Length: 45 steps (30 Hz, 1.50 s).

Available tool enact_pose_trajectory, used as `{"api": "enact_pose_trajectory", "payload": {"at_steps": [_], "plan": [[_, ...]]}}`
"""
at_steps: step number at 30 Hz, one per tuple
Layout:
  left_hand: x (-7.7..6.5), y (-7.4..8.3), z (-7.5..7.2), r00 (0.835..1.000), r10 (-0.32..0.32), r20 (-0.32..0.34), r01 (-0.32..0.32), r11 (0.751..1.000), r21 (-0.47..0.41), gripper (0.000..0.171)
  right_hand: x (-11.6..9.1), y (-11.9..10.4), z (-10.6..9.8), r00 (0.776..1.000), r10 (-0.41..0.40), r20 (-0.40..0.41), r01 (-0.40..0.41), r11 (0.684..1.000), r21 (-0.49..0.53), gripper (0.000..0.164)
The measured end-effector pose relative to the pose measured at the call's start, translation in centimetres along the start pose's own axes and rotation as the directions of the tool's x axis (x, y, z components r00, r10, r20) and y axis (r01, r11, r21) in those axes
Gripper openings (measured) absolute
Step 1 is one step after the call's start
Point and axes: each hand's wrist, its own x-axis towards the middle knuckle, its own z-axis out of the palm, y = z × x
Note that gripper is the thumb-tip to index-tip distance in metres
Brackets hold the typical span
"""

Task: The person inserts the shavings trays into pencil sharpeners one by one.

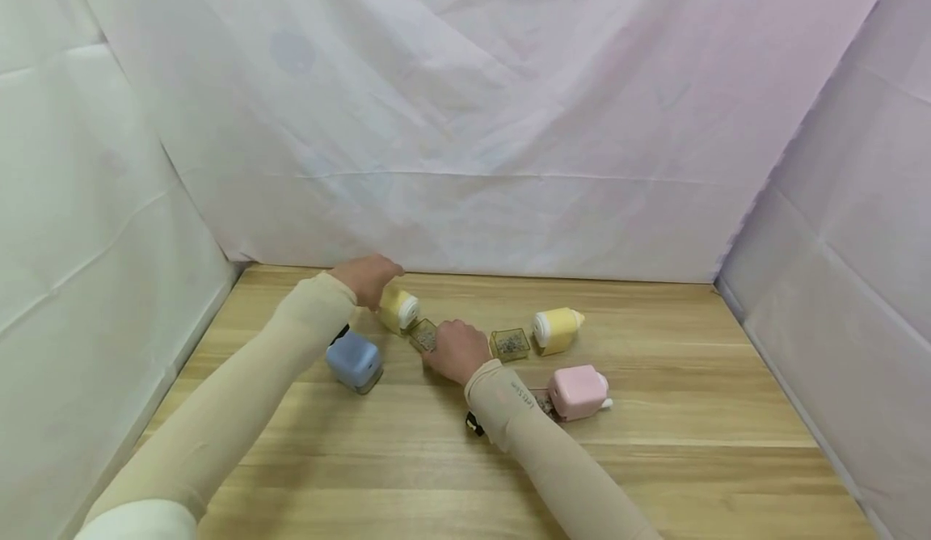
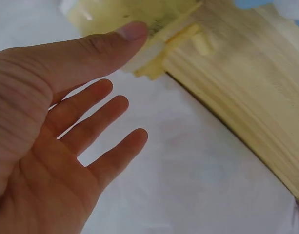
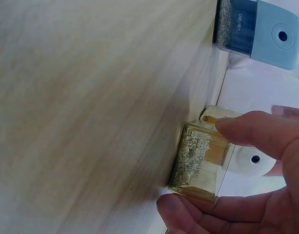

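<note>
My right hand [image 1: 458, 352] pinches a see-through yellow shavings drawer [image 3: 195, 158] between thumb and fingers. Pale pencil shavings lie inside it. Right behind this drawer stands a yellow pencil sharpener [image 1: 398, 310], its white face with the round pencil hole [image 3: 255, 159] turned toward the drawer. Beside and behind that sharpener is my left hand [image 1: 368, 277], thumb and fingers extended. In the left wrist view the thumb [image 2: 132, 31] overlaps the yellow sharpener's body, and the other visible fingers [image 2: 122, 156] are spread apart; the index finger is hidden there.
A blue pencil sharpener [image 1: 354, 360] stands near the left forearm. To the right are another yellow drawer with shavings [image 1: 511, 344], a second yellow sharpener [image 1: 558, 331] and a pink sharpener [image 1: 578, 392]. White cloth [image 1: 465, 225] walls the wooden table [image 1: 378, 467] at back and sides.
</note>
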Motion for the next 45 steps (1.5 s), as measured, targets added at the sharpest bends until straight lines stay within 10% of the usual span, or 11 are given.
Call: {"api": "enact_pose_trajectory", "payload": {"at_steps": [18,45], "plan": [[2.0,-2.1,2.1,0.994,0.105,-0.038,-0.105,0.994,0.000,0.042,0.3,0.1,0.3,1.000,0.009,0.009,-0.009,1.000,-0.011,0.041],[2.2,-1.7,2.1,0.997,0.067,-0.025,-0.067,0.998,0.016,0.041,1.9,0.3,-0.3,0.999,-0.038,0.031,0.036,0.998,0.060,0.038]]}}
